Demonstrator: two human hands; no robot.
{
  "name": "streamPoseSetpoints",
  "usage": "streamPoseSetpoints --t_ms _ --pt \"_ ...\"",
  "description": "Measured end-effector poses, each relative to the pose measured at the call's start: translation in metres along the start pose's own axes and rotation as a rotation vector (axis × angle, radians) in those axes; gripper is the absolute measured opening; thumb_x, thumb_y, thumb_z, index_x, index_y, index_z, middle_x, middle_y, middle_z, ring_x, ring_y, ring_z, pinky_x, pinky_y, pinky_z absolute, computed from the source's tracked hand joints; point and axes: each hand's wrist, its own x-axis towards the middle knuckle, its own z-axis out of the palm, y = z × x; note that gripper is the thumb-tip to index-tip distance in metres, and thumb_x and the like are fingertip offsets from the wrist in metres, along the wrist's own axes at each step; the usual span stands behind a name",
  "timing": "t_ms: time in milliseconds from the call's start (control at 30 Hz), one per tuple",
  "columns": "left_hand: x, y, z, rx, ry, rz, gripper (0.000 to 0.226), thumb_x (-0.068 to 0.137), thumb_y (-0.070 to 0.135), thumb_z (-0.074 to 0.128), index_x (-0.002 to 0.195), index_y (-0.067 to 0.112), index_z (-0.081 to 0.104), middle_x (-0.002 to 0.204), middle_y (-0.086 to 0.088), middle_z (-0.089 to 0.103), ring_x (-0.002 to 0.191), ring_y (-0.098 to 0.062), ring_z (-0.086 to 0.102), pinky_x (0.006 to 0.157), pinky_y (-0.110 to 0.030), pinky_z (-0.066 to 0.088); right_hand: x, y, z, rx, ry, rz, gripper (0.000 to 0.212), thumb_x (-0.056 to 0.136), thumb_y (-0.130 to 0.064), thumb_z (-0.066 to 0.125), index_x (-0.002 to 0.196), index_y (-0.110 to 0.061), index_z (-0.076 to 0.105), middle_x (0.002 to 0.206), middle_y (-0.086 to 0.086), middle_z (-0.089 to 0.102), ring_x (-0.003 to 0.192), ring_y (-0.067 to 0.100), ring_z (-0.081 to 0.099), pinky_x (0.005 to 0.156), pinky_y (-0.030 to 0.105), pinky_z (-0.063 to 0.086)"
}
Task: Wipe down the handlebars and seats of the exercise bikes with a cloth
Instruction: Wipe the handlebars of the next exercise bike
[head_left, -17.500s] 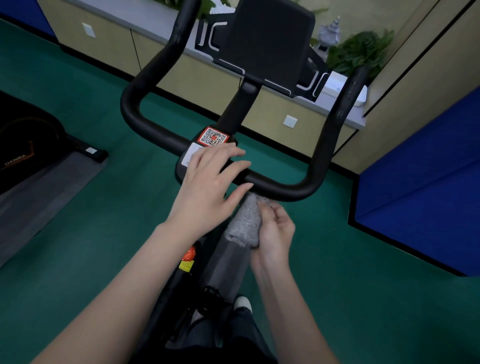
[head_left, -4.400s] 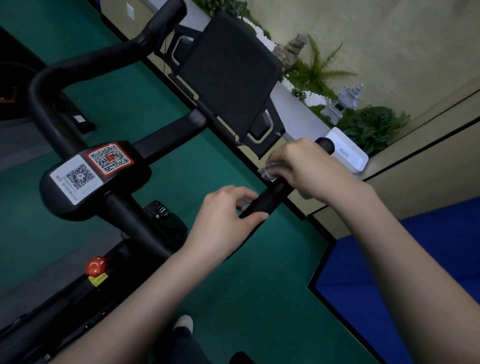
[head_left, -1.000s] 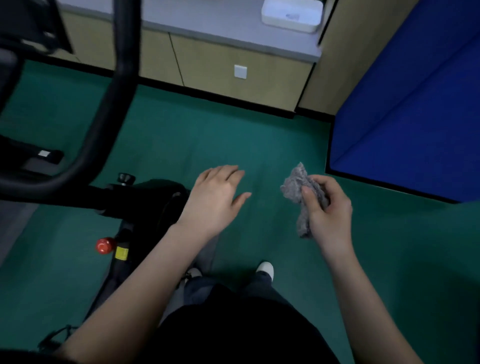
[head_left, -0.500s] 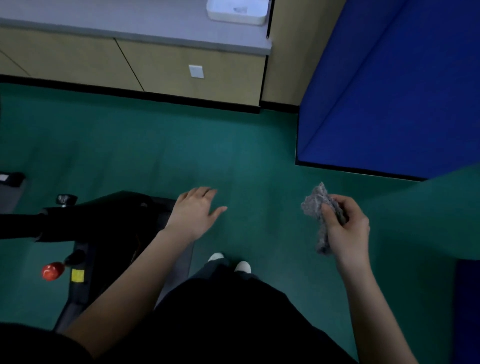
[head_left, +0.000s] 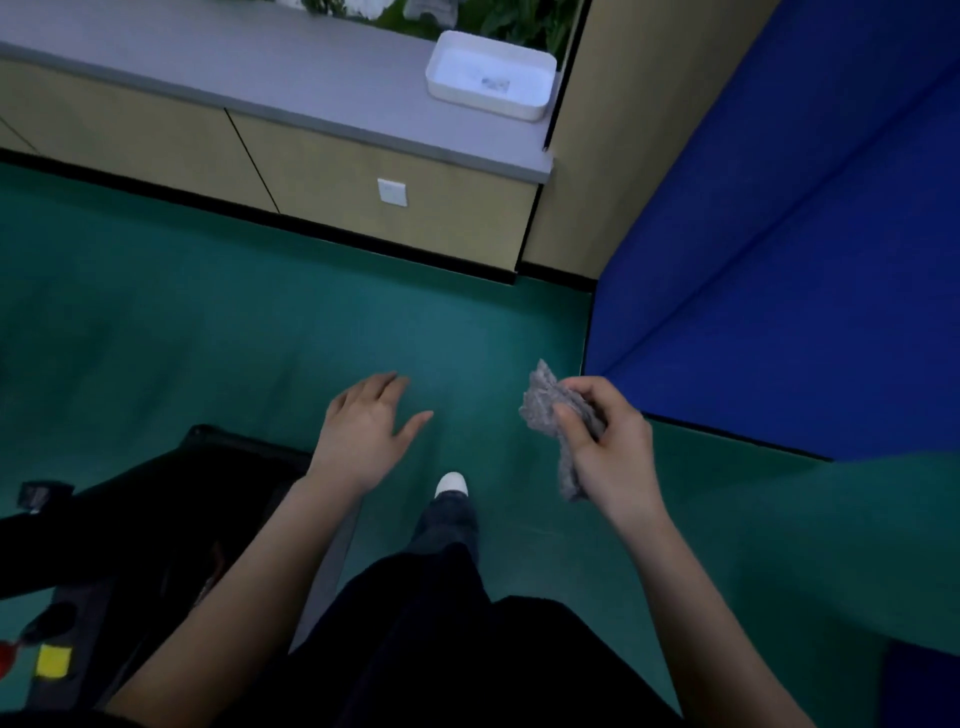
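The dark frame of the exercise bike (head_left: 156, 509) fills the lower left of the view, with a yellow label (head_left: 53, 661) and a red knob (head_left: 5, 657) on its lowest visible part. Just right of the bike, the person's left hand (head_left: 363, 431) hovers palm down over the green floor (head_left: 260, 322), fingers straight and loosely spread, holding nothing. Further right of the bike, well apart from it, the right hand (head_left: 608, 452) has its fingers and thumb curled round a crumpled grey cloth (head_left: 543, 410), which sticks out above and below the grip. A white shoe (head_left: 452, 483) stands on the floor between the bike and the cloth. Beyond the bike runs a grey counter (head_left: 208, 62) bearing a white tray (head_left: 491, 75).
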Motion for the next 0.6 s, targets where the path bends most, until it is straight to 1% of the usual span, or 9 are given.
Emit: streamPoseSetpoints --t_ms 133,200,300,367,433,600 --pt "0.059 0.002 -0.022 -0.021 0.030 -0.020 0.061 0.094 0.052 0.042 0.142 0.014 0.038 0.149 -0.003 0.037 0.138 -0.021 0.030 0.112 -0.038 0.022 0.071 -0.020 0.005 -0.038 -0.019 -0.064 0.016 0.090 -0.012 0.059 0.094 -0.028 0.059 0.082 -0.019 0.062 0.073 -0.008 0.056 0.063 0.005 0.040" --pt "0.087 0.003 -0.035 -0.019 0.053 -0.011 0.061 0.095 0.051 0.042 0.142 0.013 0.039 0.148 -0.005 0.038 0.138 -0.023 0.031 0.112 -0.038 0.020 0.103 -0.027 0.008 -0.042 -0.017 -0.090 0.015 0.091 -0.013 0.059 0.095 -0.028 0.059 0.082 -0.019 0.061 0.071 -0.008 0.055 0.062 0.007 0.040" --pt "0.116 0.000 -0.050 -0.018 0.086 -0.041 0.062 0.094 0.052 0.042 0.143 0.014 0.038 0.150 -0.005 0.037 0.140 -0.022 0.028 0.115 -0.039 0.016 0.145 -0.031 0.011 -0.050 -0.048 -0.096 0.012 0.093 -0.014 0.057 0.102 -0.021 0.063 0.084 -0.019 0.061 0.072 -0.008 0.055 0.063 0.009 0.040" --pt "0.129 -0.006 -0.055 -0.028 0.104 -0.093 0.062 0.094 0.053 0.041 0.144 0.016 0.036 0.151 -0.004 0.035 0.142 -0.020 0.025 0.116 -0.038 0.013 0.173 -0.033 0.014 -0.081 -0.074 -0.103 0.014 0.093 -0.015 0.057 0.105 -0.017 0.064 0.084 -0.018 0.061 0.073 -0.007 0.055 0.062 0.008 0.039" --pt "0.140 -0.012 -0.057 -0.051 0.105 -0.162 0.063 0.094 0.053 0.041 0.145 0.017 0.035 0.152 -0.003 0.034 0.143 -0.020 0.023 0.116 -0.038 0.011 0.200 -0.035 0.016 -0.089 -0.105 -0.112 0.013 0.093 -0.015 0.057 0.103 -0.017 0.064 0.083 -0.018 0.060 0.073 -0.009 0.055 0.061 0.007 0.038" --pt "0.170 -0.021 -0.061 -0.086 0.117 -0.336 0.064 0.093 0.055 0.040 0.145 0.019 0.035 0.152 -0.001 0.034 0.143 -0.019 0.023 0.116 -0.038 0.014 0.272 -0.038 0.019 -0.061 -0.173 -0.129 0.012 0.092 -0.013 0.057 0.099 -0.020 0.063 0.085 -0.017 0.062 0.077 -0.010 0.056 0.064 0.004 0.039"
